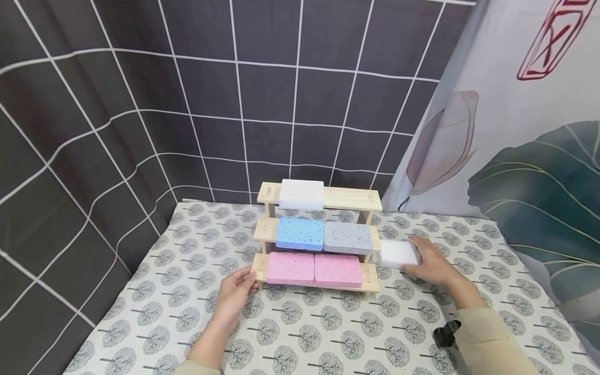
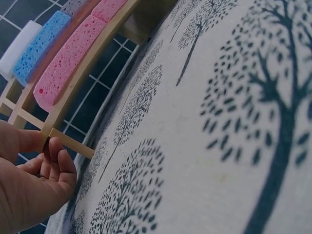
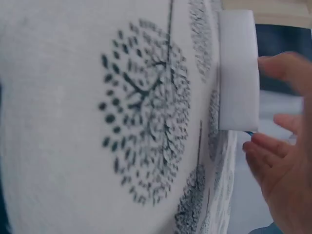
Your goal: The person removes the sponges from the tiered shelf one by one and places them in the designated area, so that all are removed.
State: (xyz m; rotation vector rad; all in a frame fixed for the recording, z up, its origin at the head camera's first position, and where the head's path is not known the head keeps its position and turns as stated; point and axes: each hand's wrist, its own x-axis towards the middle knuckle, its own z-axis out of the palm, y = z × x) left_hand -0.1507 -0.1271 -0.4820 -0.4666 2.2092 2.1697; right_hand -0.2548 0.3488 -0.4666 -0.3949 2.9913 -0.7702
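A three-tier wooden shelf (image 1: pixel 370 281) stands on the cloth, and my left hand (image 1: pixel 234 291) pinches the left end of its lowest board between thumb and fingers. Two pink sponges (image 1: pixel 290 268) lie side by side on that board. On the middle tier are a blue sponge (image 1: pixel 300 233) and a grey sponge (image 1: pixel 348 237). A white sponge block (image 1: pixel 302 194) sits left of centre on the top board. To the right of the shelf, my right hand (image 1: pixel 431 263) holds another white sponge block (image 3: pixel 237 70) by its right side, thumb at the near corner.
A tree-patterned cloth (image 1: pixel 281 344) covers the table. Behind and to the left hangs a dark curtain with a white grid (image 1: pixel 262 88). A pale curtain with leaf prints (image 1: pixel 539 182) hangs at the right. A small black device (image 1: pixel 446 333) is at the right wrist.
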